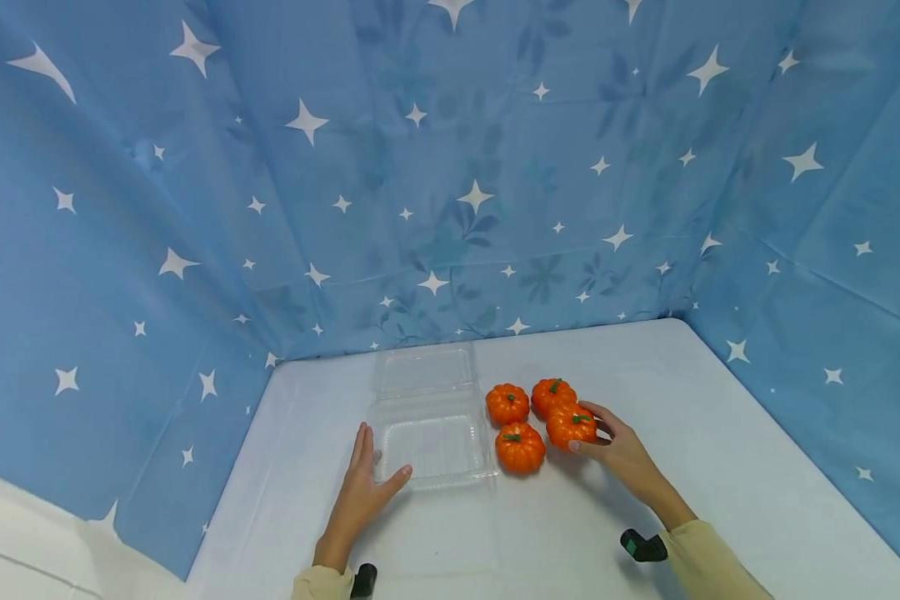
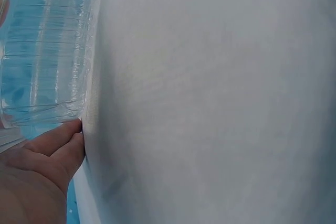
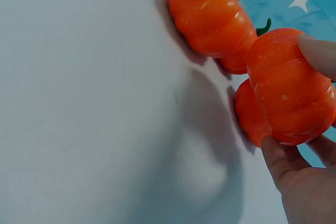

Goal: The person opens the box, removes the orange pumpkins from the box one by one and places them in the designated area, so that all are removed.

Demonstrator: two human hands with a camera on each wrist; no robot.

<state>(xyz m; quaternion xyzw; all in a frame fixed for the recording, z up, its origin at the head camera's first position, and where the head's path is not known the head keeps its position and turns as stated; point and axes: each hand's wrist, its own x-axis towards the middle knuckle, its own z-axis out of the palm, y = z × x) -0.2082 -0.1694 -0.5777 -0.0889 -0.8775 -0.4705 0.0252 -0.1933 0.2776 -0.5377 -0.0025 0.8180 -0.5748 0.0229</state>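
Note:
My right hand (image 1: 621,454) grips a small orange pumpkin (image 1: 571,427) with a green stem, thumb on one side and fingers on the other. In the right wrist view this pumpkin (image 3: 291,87) is raised off the white table, its shadow apart from it. Three more pumpkins sit close by: a front one (image 1: 521,448), a back left one (image 1: 507,404) and a back right one (image 1: 552,395), partly covered by the held pumpkin. A clear plastic clamshell box (image 1: 431,446) lies with its lid (image 1: 425,371) folded back. At its left front corner my left hand (image 1: 363,496) rests with straight, spread fingers.
The white table (image 1: 300,467) reaches back to a blue curtain (image 1: 450,167) with white stars. More of that curtain hangs at the left and right sides. A dark wrist camera (image 1: 643,546) juts inward beside the right sleeve, another (image 1: 363,581) beside the left.

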